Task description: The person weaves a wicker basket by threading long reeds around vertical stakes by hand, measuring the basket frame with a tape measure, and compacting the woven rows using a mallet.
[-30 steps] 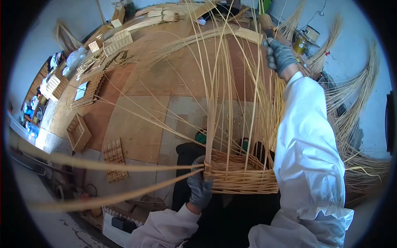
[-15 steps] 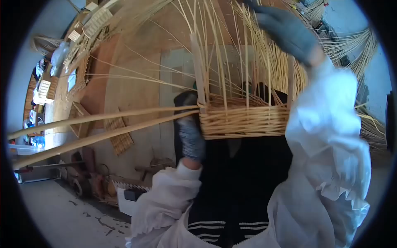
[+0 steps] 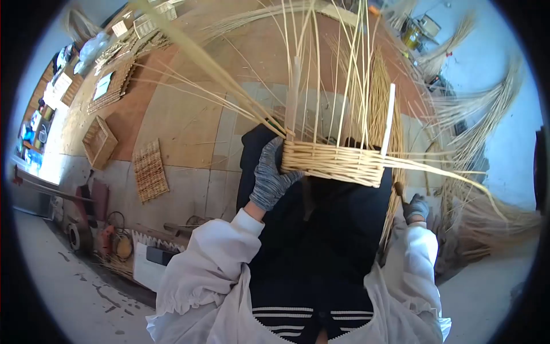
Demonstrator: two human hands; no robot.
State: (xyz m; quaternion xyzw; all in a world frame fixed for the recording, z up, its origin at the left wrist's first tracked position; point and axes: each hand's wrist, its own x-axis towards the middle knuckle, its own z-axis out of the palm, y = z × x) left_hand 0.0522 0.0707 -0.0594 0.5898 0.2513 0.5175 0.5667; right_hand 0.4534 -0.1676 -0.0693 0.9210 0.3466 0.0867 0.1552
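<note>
A half-woven wicker basket lies across my lap, with several upright stakes rising from its far side. My left hand, in a grey glove, grips the basket's left end, thumb along its lower edge. Long willow rods stick out from that left corner toward the upper left. Off to the right and below the basket, my gloved right hand is closed around a small tool with a dark brown rounded end. Its kind cannot be made out. A pale flat stick stands at the basket's right corner.
Bundles of willow rods fan out on the right. A woven panel and a wooden box frame lie on the floor at left. A white toothed-edge box sits by my left sleeve.
My right hand has come down from the upper right to beside my lap and now holds a tool. The left-side rods have swung upward. The rods at the right corner are now visible.
</note>
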